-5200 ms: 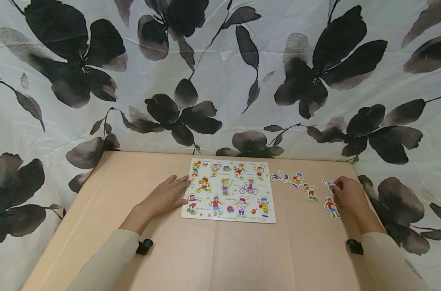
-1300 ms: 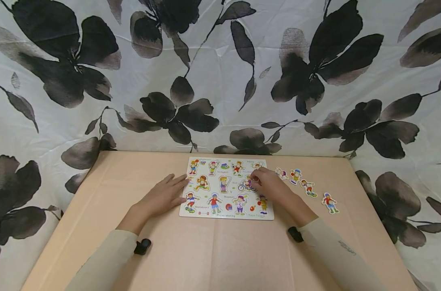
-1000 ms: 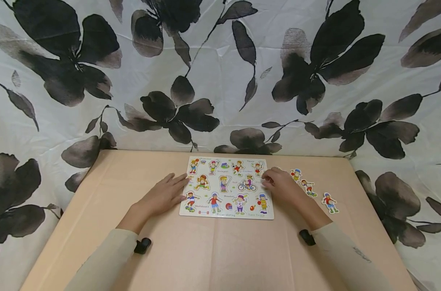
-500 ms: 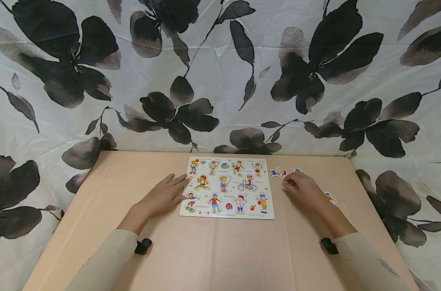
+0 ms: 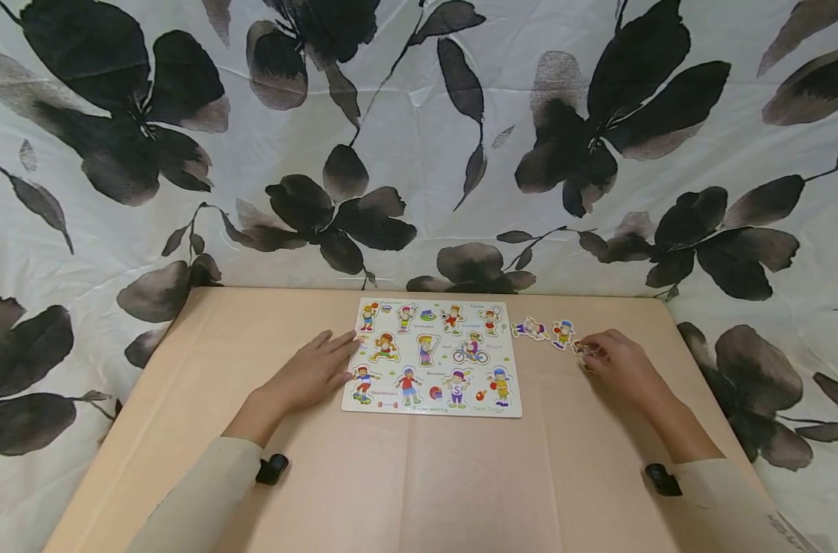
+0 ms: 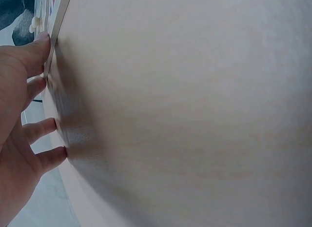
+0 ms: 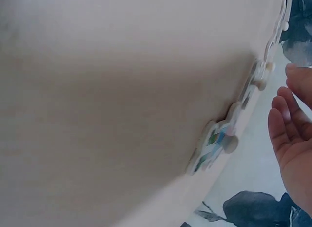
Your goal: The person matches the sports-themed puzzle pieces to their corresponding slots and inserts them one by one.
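Head view: board [image 5: 484, 378] lies flat on the bench [image 5: 474, 476] at lower centre of the frame. To its right in the picture lie a sideways piece [image 5: 529, 329], a blue-capped piece [image 5: 563, 334] and a third piece [image 5: 577, 348], mostly covered by the right hand [image 5: 622, 372].

Left hand [image 5: 311, 371]: fingers spread, tips at the board's left edge, apparently steadying it.

Right hand: right wrist view shows thumb and fingers bent and apart, nothing visible between them; contact with the third piece cannot be confirmed. A fourth piece [image 7: 209, 144], with a knob [image 7: 230, 144], lies at lower right of that view.

Assessment: step in hand is judged to be reaching for the third piece. The next move appears to call for pinching it, lifting it and aligning it with its matching figure on the board.
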The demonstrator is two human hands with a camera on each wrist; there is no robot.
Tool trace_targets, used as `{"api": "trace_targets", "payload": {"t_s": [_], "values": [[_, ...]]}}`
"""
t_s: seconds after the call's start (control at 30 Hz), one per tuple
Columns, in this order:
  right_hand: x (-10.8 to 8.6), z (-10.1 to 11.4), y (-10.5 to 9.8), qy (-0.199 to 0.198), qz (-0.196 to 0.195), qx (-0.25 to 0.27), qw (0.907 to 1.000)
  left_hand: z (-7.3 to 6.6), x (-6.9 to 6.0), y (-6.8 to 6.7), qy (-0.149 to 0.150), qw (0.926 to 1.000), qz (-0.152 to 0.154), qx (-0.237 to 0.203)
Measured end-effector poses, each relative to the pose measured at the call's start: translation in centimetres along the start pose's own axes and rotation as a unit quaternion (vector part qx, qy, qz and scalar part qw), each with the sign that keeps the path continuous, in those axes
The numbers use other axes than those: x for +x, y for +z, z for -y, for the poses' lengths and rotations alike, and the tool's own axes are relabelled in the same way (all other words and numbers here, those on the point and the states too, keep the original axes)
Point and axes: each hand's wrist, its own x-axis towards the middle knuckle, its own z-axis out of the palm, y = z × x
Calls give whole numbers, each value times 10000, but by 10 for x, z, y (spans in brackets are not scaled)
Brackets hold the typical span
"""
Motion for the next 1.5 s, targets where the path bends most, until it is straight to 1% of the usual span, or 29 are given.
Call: {"api": "trace_targets", "payload": {"t_s": [0.2,0.33,0.5,0.6,0.87,1.03,1.1,1.3,1.5], "values": [[0,-10,1,-58,31,-104,9999,0,0,1,-4,10000,4,-10],[4,-13,4,-8,103,-208,9997,1,-1,1,36,10000,-20,59],[9,-14,8,131,237,-295,9992,1,0,0,102,9999,-48,83],[10,-14,8,193,256,-302,9990,0,0,0,79,10000,-49,18],[8,-12,4,160,209,-318,9991,0,0,1,6,10000,-1,27],[7,-4,2,208,208,-302,9991,0,-1,1,-5,10000,-23,39],[8,2,2,156,189,-304,9992,0,-1,0,-7,10000,-28,40],[14,22,8,-235,43,-291,9993,1,-1,2,18,10000,-31,78],[22,49,16,-521,-7,-178,9985,1,0,4,-2,10000,-61,29]]}}
